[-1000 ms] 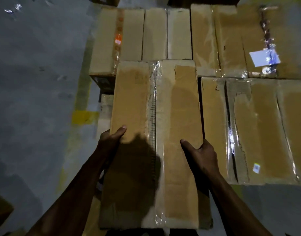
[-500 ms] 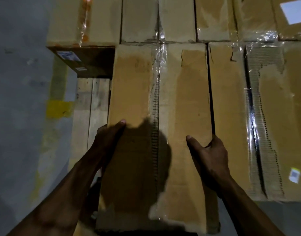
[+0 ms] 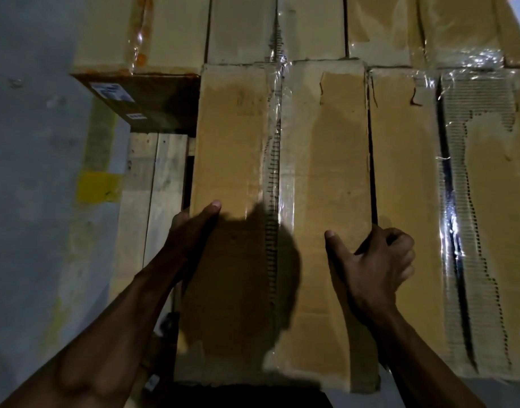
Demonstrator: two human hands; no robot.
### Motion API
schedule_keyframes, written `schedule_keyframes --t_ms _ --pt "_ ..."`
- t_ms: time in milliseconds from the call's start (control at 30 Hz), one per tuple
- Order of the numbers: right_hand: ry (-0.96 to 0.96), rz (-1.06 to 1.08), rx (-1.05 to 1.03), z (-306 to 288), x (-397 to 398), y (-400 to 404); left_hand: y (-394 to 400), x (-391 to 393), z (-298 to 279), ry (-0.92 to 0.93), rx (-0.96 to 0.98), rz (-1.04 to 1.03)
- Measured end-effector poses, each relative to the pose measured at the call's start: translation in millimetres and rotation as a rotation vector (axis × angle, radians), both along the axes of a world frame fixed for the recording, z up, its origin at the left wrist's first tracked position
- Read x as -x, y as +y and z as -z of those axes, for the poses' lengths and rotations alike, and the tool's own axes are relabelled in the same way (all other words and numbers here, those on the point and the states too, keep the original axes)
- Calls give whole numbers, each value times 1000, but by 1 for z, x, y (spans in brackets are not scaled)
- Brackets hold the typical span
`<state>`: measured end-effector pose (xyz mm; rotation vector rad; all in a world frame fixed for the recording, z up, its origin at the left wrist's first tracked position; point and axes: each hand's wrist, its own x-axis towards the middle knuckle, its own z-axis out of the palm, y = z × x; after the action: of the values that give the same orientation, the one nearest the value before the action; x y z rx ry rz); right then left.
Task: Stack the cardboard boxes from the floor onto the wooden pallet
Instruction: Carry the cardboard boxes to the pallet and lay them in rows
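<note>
Head view: taped cardboard box (image 3: 282, 187) between left hand (image 3: 191, 231) and right hand (image 3: 376, 260).

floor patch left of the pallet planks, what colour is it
Yellow: the floor patch shows in the head view, beside the pallet planks.

Well to the left of the fingers lies the grey, scuffed concrete floor (image 3: 32, 172), filling the whole left side of the view. A faded yellow painted stripe (image 3: 101, 136) runs along it just beside the stacking area, and a brighter yellow rectangular patch (image 3: 98, 187) sits on that stripe, up and to the left of the left-hand fingers. The light is dim, and a dark rounded shadow (image 3: 247, 260) falls between the two sets of fingers.
</note>
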<state>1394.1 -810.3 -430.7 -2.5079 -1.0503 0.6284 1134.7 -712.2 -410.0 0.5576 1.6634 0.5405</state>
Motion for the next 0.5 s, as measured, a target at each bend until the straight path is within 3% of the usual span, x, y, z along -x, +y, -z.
schedule_keyframes --t_ms 300,500 --pt "-110 -60 -29 17 -7 3 1 -8 24 49 -16 -8" --pt "-324 -302 116 23 -3 4 7 -17 32 112 -49 46"
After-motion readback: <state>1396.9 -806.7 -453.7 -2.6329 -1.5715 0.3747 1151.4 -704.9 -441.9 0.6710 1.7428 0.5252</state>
